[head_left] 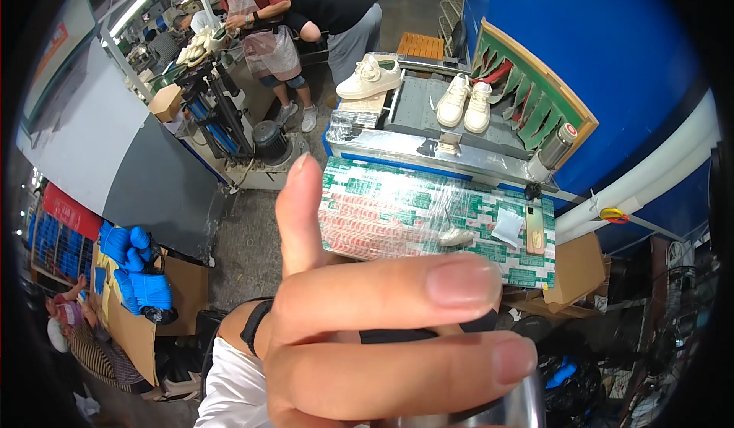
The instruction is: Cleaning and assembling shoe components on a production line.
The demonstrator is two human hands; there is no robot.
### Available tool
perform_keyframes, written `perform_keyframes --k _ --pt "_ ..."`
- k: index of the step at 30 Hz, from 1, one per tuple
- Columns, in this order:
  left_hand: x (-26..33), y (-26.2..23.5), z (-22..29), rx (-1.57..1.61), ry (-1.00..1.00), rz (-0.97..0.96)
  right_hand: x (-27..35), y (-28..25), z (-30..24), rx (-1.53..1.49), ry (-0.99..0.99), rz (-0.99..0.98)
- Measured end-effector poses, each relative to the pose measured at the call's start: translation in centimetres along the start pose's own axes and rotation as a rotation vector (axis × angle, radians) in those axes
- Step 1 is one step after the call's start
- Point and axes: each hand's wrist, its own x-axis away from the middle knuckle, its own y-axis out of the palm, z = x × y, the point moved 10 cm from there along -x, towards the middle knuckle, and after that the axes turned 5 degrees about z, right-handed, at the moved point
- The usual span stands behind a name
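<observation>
My left hand (pixel 367 329) fills the lower middle of the view, very close to the camera. Its fingers lie sideways pointing right and the thumb sticks up. The fingers wrap over a shiny metal cylinder (pixel 514 411), of which only a sliver shows at the bottom edge. A black band (pixel 255 325) circles the wrist above a white sleeve (pixel 229 390). My right hand is out of sight. Beyond the hand stands a workbench with a green and white patterned cover (pixel 382 191) under clear film.
A phone (pixel 534 229), a small white bag (pixel 508 225) and a metal flask (pixel 552 150) are on the bench. Three white sneakers (pixel 464 102) rest on a grey machine bed. Two people (pixel 264 23) work at the back. Blue shoe lasts (pixel 136 271) lie on cardboard to the left.
</observation>
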Motion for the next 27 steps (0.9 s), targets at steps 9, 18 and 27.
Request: perform_keyframes --k 9,18,27 --pt "0.5 1.2 0.7 -0.115 -0.226 -0.05 -0.3 -0.4 -0.4 0.005 -0.001 0.004" --pt "5.5 1.4 -4.0 -0.114 -0.633 -0.475 -0.8 -0.6 -0.5 -0.001 -0.029 0.014" --pt "5.3 1.2 -3.6 -0.168 -0.572 -0.519 -0.2 -0.2 0.4 -0.012 0.001 0.016"
